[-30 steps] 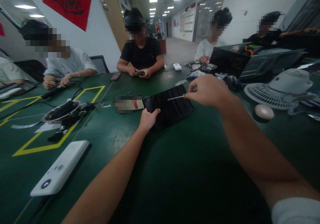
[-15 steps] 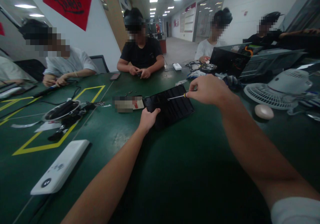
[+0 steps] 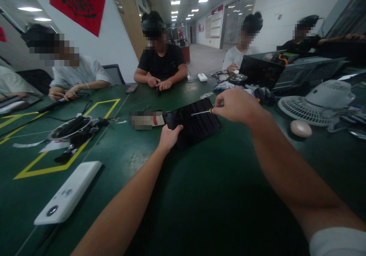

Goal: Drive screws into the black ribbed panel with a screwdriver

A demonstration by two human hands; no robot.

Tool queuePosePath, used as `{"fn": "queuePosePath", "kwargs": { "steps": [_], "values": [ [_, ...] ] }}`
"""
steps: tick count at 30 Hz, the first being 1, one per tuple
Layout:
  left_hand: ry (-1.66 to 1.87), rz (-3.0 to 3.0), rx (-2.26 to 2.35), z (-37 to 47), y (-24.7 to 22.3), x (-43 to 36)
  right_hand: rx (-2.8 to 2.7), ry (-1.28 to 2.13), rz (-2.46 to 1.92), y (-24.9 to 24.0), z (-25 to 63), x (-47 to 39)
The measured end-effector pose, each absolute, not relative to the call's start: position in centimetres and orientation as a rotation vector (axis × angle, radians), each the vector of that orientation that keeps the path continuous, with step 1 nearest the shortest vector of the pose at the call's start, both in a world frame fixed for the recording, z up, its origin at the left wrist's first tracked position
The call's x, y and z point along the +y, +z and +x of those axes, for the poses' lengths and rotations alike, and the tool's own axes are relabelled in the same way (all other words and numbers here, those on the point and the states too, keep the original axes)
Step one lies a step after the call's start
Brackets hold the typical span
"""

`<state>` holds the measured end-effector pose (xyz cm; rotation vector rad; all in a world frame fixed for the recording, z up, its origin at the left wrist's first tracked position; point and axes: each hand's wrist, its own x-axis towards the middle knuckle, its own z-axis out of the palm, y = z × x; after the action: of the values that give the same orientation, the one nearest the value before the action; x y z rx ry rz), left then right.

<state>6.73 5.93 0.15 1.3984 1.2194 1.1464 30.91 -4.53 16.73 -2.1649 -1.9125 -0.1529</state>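
Observation:
A flat black rectangular panel (image 3: 197, 128) with a glossy, ridged-looking face lies tilted in front of me. My left hand (image 3: 170, 134) grips its near left edge, thumb on top and the other fingers hidden beneath. In my right hand (image 3: 241, 105) is a screwdriver (image 3: 202, 113) with a thin metal shaft and a yellow-tipped handle, pinched between closed fingers. Its shaft points left across the panel, and the tip is over the middle of the face. Whether the tip touches a screw is too small to tell. Beside the panel's left edge lies an open small box (image 3: 158, 119).
On the green table (image 3: 137, 202) a white power bank (image 3: 68, 193) lies front left. Behind it are a metal ring with black parts (image 3: 70, 128) and yellow tape. To the right stand a white fan (image 3: 317, 99) and a pale computer mouse (image 3: 301, 129). Several people sit across the table.
Both hands stay almost in place on the panel and screwdriver. The screwdriver's shaft has shifted very slightly. Across the table, a person's hands have moved a little around a small dark object.

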Motion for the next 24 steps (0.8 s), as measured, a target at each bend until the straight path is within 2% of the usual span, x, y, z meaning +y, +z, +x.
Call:
{"fn": "queuePosePath", "kwargs": {
  "steps": [16, 24],
  "values": [
    [1.140, 1.380, 1.201, 6.82, 0.64, 5.53, -1.986, -0.105, -2.124, 16.96, 30.20, -5.04],
    [1.140, 1.373, 1.215, 6.68, 0.52, 5.65, -2.013, -0.187, -2.083, 16.51, 30.00, -5.14]
  ]
}}
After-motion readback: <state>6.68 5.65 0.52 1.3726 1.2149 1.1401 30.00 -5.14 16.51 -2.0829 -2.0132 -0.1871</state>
